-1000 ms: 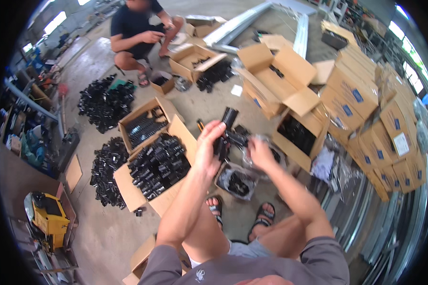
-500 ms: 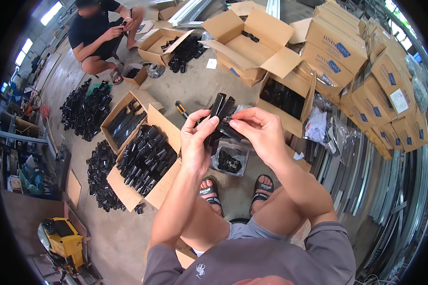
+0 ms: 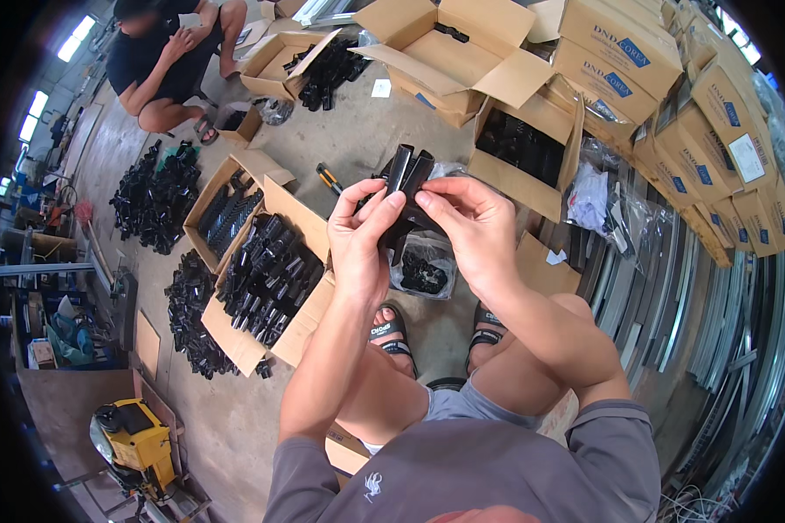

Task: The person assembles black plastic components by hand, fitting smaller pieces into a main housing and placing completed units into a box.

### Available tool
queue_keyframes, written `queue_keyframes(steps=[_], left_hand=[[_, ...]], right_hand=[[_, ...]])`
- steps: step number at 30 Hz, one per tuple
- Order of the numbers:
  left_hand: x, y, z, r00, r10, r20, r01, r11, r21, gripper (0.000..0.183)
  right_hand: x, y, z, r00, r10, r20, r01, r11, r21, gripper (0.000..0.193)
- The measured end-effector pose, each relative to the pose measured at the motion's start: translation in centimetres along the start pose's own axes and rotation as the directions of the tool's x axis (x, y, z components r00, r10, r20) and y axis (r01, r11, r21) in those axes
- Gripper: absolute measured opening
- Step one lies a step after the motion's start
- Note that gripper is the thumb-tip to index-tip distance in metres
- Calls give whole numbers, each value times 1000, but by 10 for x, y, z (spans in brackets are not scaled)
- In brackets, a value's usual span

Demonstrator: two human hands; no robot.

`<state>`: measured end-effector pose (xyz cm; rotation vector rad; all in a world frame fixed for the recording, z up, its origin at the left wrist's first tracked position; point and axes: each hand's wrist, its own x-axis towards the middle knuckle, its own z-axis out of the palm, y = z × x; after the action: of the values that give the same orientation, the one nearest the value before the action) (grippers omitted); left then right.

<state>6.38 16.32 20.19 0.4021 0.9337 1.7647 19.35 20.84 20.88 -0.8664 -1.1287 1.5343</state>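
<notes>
My left hand (image 3: 360,235) and my right hand (image 3: 475,222) are raised in front of me over my knees. Between them are glossy black tube-shaped parts (image 3: 400,171), standing up side by side. My left fingers wrap round them from the left, thumb in front. Thumb and fingertips of my right hand pinch the right-hand piece near its upper end. The lower ends are partly hidden behind my hands. Just below is a clear plastic-lined tub (image 3: 447,290) with small black pieces (image 3: 422,274) in it.
An open carton (image 3: 298,338) full of black parts stands at the left, beside loose heaps (image 3: 154,196) on the floor. A utility knife (image 3: 329,178) lies ahead. Stacked cartons (image 3: 615,52) and metal profiles (image 3: 672,296) line the right. A co-worker (image 3: 161,70) sits far left.
My right fingers have moved from the front of the parts up to their upper right side. The lower piece that pointed right now hardly shows. The co-worker's hands have risen.
</notes>
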Motion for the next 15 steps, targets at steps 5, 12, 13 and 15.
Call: queue_keyframes(steps=[5, 12, 13, 15], left_hand=[[-2, -1, 0, 997, 75, 5, -75, 997, 14, 28], [-4, -3, 3, 984, 176, 15, -177, 972, 152, 30], [-4, -4, 4, 977, 210, 25, -211, 959, 191, 30], [-4, -8, 7, 970, 237, 53, -243, 945, 219, 31]], right_hand=[[-4, -5, 4, 995, 94, -18, -93, 995, 45, 22], [-5, -6, 5, 980, 201, -11, -197, 970, 143, 22], [-5, -2, 4, 979, 202, -14, -199, 971, 135, 22], [-5, 5, 1, 987, 158, -31, -154, 982, 106, 21]])
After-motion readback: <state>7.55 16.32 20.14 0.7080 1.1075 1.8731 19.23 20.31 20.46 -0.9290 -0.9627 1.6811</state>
